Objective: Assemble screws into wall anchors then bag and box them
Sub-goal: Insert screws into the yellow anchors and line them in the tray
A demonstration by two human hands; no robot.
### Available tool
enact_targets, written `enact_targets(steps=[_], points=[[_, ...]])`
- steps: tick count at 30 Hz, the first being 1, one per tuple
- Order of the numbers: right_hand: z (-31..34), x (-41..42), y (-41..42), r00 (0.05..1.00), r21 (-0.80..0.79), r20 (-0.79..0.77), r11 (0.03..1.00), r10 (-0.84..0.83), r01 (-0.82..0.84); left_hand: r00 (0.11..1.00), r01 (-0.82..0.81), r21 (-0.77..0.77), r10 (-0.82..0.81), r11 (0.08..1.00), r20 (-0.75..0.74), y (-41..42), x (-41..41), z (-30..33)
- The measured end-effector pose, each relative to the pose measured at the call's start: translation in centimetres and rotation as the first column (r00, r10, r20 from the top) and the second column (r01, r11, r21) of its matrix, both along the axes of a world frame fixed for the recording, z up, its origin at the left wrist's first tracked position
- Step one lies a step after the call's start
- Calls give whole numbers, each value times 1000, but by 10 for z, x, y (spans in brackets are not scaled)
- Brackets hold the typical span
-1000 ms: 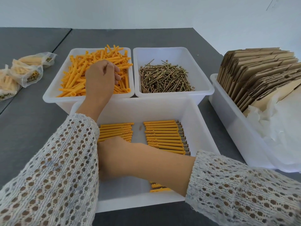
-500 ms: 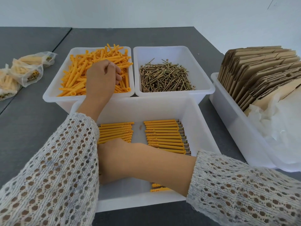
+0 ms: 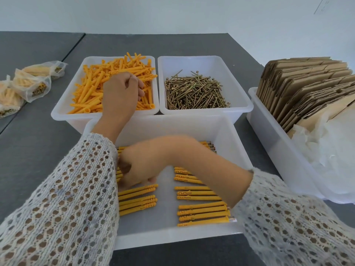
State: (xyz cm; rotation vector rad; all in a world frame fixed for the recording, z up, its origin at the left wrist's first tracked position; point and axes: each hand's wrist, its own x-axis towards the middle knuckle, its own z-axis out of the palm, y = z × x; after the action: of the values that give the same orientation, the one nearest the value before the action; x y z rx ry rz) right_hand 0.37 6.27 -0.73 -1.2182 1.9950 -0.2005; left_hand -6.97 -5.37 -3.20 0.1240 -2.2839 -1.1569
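My left hand [image 3: 123, 93] curls into the loose anchors [image 3: 92, 87], pinching some, while my right hand [image 3: 134, 169], blurred so I cannot tell its grip, crosses beneath it over the assembled anchors [image 3: 201, 212]; light, stiff plastic, best pinched mid-shaft.

Grey table [image 3: 38, 143] — four white bins [image 3: 269, 120], perhaps three filled bags [image 3: 32, 84].

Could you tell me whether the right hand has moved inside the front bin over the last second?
Yes. The right hand has shifted toward the far wall of the front bin, uncovering rows of filled anchors near the bin's front edge.
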Motion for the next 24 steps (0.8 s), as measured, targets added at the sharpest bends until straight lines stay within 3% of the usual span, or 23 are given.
enact_targets(steps=[5,8,10,11,14,16,19,24], points=[[24,-26,28,972,-253,96,939,-213,231,997,-68,-150,71,986,15,0,-1,-2],[22,-37,34,889,-582,65,707,-453,403,979,-120,-302,164,946,123,-3,-7,-5],[12,-52,37,756,-743,-31,521,-654,420,953,-80,-400,188,913,239,-3,-11,-7],[6,-60,40,666,-779,-96,472,-740,412,937,-30,-443,179,896,300,-2,-11,-6],[-10,-87,56,400,-748,-299,473,-867,465,883,136,-507,128,851,451,0,-13,-5],[-19,-102,68,322,-678,-336,464,-885,570,853,186,-548,142,816,502,-1,-14,-4],[-26,-113,77,304,-536,-362,463,-881,705,852,203,-534,121,821,510,-2,-14,-3],[-22,-120,71,407,-274,-432,547,-805,791,872,185,-508,98,841,480,0,-10,-4]])
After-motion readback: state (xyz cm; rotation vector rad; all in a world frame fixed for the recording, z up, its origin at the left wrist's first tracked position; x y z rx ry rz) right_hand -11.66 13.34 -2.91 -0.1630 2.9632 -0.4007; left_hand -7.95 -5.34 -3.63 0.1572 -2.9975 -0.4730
